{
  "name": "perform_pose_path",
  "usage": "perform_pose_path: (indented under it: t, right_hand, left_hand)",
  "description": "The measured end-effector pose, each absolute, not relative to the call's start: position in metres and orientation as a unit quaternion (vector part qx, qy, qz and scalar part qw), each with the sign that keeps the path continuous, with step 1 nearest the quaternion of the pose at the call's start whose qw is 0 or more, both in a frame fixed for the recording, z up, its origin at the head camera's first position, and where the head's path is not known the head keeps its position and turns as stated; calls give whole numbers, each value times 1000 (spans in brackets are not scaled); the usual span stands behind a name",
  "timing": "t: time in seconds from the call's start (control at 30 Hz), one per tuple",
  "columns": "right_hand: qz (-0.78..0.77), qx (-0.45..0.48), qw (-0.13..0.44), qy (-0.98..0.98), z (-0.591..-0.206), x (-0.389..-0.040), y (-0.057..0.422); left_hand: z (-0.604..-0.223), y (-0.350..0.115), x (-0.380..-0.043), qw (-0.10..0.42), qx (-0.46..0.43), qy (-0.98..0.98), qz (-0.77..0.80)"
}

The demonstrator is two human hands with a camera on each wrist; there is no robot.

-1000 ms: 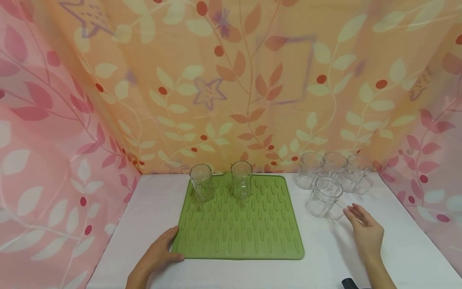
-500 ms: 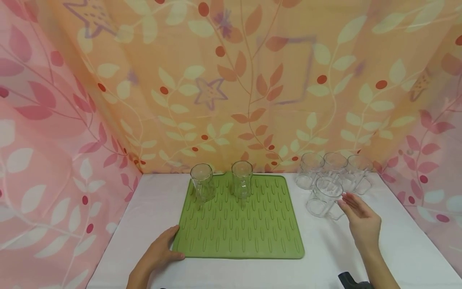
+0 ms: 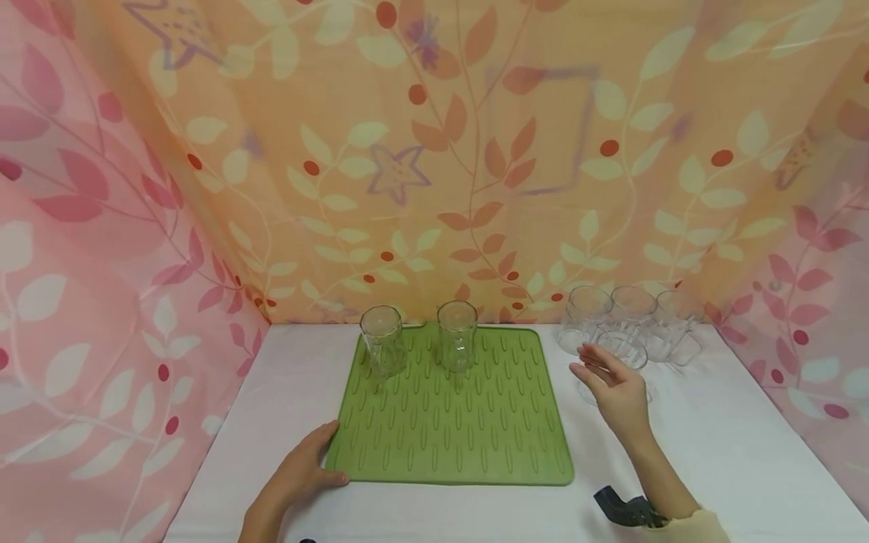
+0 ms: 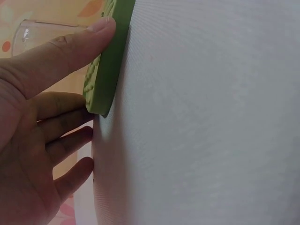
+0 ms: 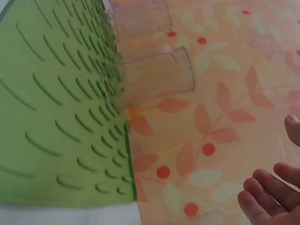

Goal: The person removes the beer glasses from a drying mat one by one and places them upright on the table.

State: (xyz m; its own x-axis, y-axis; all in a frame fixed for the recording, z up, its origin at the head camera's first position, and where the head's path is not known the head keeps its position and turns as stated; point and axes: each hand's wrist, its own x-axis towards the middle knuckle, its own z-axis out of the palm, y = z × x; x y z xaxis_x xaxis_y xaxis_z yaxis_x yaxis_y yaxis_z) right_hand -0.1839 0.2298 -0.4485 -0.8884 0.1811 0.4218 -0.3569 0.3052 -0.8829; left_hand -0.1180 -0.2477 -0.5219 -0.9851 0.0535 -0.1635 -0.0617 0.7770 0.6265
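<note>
A green ridged drying mat (image 3: 448,422) lies on the white table. My left hand (image 3: 302,471) rests at its front left corner, thumb at the front edge and fingers along the left side. The left wrist view shows this thumb (image 4: 70,54) laid over the mat's edge. My right hand (image 3: 619,392), its fingers loosely bent and holding nothing, is raised in front of a clear glass mug (image 3: 631,354) right of the mat and partly hides it. In the right wrist view, the right hand's fingertips (image 5: 262,187) are apart with nothing between them.
Two glass mugs, one on the left (image 3: 383,343) and one nearer the middle (image 3: 457,339), stand on the mat's back part. Three more, including this mug (image 3: 585,320), stand at the back right. A leaf-patterned curtain (image 3: 434,151) rises behind the table.
My right hand has left the front mug's handle and moved left, rising across that mug with nothing in it. My left hand stays at the mat's corner. The mugs stand where they were.
</note>
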Motion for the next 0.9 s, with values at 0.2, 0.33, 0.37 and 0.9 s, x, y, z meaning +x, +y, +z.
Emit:
perform_pose_path:
  t: [0.2,0.33,0.37,0.9]
  right_hand:
    - [596,81,192,-775,-459,-197,206]
    - [594,96,171,-780,-460,-201,188]
    - [593,96,166,-782,-459,-202,183]
    - [607,90,89,-784,-495,-226,133]
  left_hand:
    - [-519,-247,-119,92,-8,940,328]
    - [-519,-247,-119,91,-9,942,324]
    - [-520,-247,-119,90,-9,942,323]
    - [-520,-245,-118,88,-14,942,323]
